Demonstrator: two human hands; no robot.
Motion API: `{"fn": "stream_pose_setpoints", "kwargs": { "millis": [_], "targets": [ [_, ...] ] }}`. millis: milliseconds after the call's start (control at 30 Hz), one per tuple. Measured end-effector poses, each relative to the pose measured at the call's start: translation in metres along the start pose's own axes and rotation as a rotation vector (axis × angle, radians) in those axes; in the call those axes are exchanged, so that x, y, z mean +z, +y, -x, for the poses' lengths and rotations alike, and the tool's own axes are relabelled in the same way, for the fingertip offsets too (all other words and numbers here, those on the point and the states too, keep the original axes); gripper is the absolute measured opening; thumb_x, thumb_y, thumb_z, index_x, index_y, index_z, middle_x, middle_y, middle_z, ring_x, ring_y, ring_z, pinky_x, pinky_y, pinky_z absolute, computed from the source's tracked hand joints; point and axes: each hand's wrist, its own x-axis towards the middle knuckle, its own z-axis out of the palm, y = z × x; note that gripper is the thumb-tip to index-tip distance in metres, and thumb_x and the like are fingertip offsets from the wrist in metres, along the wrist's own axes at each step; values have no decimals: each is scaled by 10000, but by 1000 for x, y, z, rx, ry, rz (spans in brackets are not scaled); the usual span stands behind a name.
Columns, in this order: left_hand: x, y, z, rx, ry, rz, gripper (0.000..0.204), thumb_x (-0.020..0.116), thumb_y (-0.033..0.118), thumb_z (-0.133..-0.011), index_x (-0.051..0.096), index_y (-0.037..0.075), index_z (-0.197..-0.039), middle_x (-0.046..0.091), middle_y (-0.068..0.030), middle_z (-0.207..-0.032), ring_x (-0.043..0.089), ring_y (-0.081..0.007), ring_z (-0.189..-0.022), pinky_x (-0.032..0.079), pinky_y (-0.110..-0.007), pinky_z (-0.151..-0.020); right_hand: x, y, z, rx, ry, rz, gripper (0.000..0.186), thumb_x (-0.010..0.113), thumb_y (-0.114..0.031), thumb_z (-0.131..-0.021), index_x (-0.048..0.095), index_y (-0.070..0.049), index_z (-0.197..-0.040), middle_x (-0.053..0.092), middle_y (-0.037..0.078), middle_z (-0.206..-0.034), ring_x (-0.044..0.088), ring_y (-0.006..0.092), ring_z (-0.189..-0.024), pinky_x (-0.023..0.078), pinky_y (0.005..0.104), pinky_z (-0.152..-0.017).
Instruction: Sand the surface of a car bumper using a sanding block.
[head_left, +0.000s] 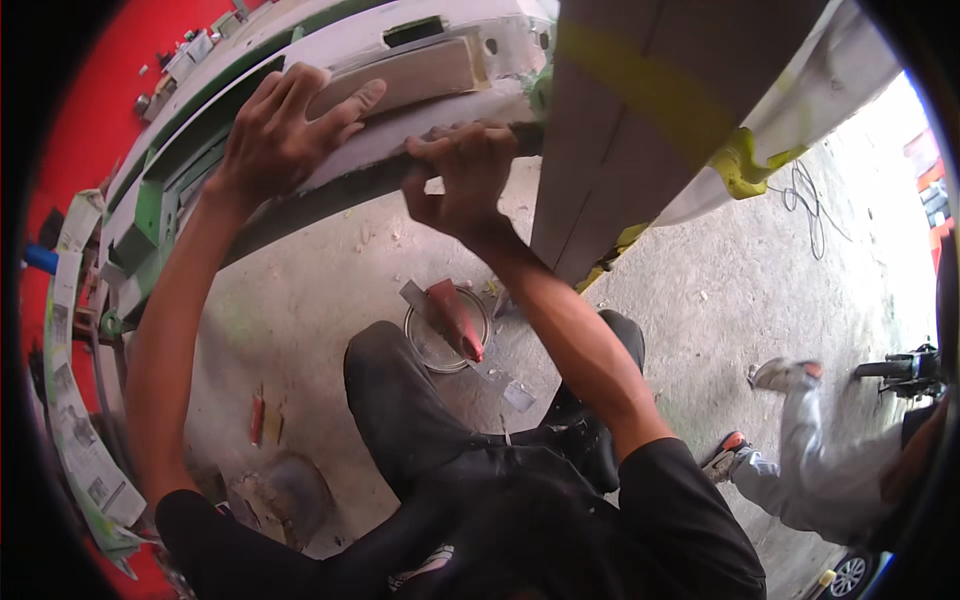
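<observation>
My left hand (285, 125) lies spread on a grey-white car body panel (420, 110) with green edges, fingers apart, next to a tan filled patch (415, 75). My right hand (465, 170) is closed on a small dark tool or pad, pressed against the panel's lower edge. What exactly it grips is hidden by the fingers. I crouch in dark trousers and a black shirt.
An open round tin (440, 335) with a red-tipped scraper across it stands on the dusty concrete floor between my knees. Masked panel with yellow tape (660, 110) rises at right. Another person's legs in grey trousers (810, 470) are at right. A cable (805, 195) lies beyond.
</observation>
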Motion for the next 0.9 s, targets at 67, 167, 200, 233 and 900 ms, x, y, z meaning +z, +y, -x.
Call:
{"fn": "stream_pose_setpoints", "kwargs": {
  "millis": [67,167,200,233,900],
  "targets": [
    [5,4,-15,-8,5,1,517,753,224,-871,629,238,-1373,584,-124,-1026,640,-252,-888,567,-366,-781,2,-3,2,20,6,5,298,706,-204,-701,679,-198,-998,593,21,-953,541,238,-936,383,438,-882],
    [38,15,-79,33,72,28,479,731,275,-893,633,241,-1361,563,-126,-1006,637,-295,-944,547,-391,-789,1,-3,2,58,-61,-10,295,699,-194,-705,678,-195,-999,596,22,-958,540,239,-935,379,431,-879],
    [38,12,-76,47,77,38,482,730,266,-894,633,239,-1365,558,-122,-989,634,-286,-937,545,-390,-780,0,-3,3,47,-67,-33,296,688,-187,-714,677,-194,-1011,598,23,-970,541,249,-941,379,426,-874],
    [35,9,-70,62,80,47,485,730,258,-894,632,236,-1369,552,-118,-973,630,-278,-929,542,-389,-771,0,-6,4,50,-71,-31,296,688,-187,-714,677,-194,-1011,598,23,-970,541,249,-941,379,426,-874],
    [15,10,-43,10,59,11,485,744,282,-891,635,189,-1355,592,-126,-1051,634,-293,-934,557,-408,-818,0,-12,-2,79,-29,-38,243,702,-206,-743,696,-189,-986,593,44,-970,539,252,-931,373,451,-878]
  ]
}}
